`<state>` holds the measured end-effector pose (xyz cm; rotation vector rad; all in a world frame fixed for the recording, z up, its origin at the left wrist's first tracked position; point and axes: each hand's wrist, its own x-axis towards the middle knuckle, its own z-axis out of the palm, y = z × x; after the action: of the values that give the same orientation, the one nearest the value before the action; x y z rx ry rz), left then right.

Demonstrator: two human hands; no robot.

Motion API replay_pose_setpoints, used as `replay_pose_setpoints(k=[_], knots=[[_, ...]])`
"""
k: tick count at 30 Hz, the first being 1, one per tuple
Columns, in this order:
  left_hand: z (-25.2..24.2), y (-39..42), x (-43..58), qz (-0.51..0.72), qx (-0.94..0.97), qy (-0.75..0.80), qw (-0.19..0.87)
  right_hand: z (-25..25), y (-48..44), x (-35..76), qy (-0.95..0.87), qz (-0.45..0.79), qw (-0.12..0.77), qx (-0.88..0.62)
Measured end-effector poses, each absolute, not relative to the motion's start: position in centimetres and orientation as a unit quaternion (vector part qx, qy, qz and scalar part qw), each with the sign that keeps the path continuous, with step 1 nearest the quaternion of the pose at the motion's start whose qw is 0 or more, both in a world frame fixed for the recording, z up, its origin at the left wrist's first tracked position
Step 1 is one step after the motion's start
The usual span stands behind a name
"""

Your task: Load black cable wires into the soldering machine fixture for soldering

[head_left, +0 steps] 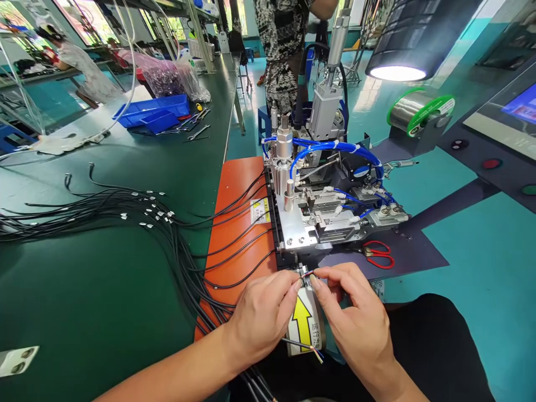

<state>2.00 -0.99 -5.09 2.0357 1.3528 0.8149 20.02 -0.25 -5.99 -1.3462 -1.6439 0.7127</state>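
Observation:
My left hand pinches the end of a thin black cable between thumb and forefinger. Close beside it, the fingertips of my right hand close on the fine coloured wires at that end. Both hands are in front of a metal machine with blue air tubes, above a white plate with a yellow arrow. Below my left hand, another black cable end shows bare coloured wires. Several black cables cross the orange board into the machine's edge.
A bundle of black cables with white tips lies on the green table. Red-handled scissors lie right of the machine. A solder spool, a lamp, blue trays and wrenches surround it. A person stands behind.

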Motion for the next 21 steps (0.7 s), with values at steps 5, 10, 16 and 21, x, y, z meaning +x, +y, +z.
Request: replay_pose_setpoints(k=[5, 10, 16, 21], knots=[[-5.1, -1.0, 2.0, 0.304, 0.760, 0.504, 0.275, -6.0, -0.3, 20.0, -0.659, 0.260, 0.437, -0.554], [-5.0, -0.9, 2.1, 0.300, 0.759, 0.509, 0.273, -5.9, -1.2, 19.6, -0.688, 0.240, 0.451, -0.515], [-5.0, -0.9, 2.2, 0.303, 0.761, 0.503, 0.276, -5.7, -1.1, 19.3, -0.677, 0.261, 0.450, -0.521], [-5.1, -1.0, 2.1, 0.304, 0.763, 0.496, 0.282, -6.0, -1.1, 18.9, -0.680, 0.277, 0.447, -0.512]])
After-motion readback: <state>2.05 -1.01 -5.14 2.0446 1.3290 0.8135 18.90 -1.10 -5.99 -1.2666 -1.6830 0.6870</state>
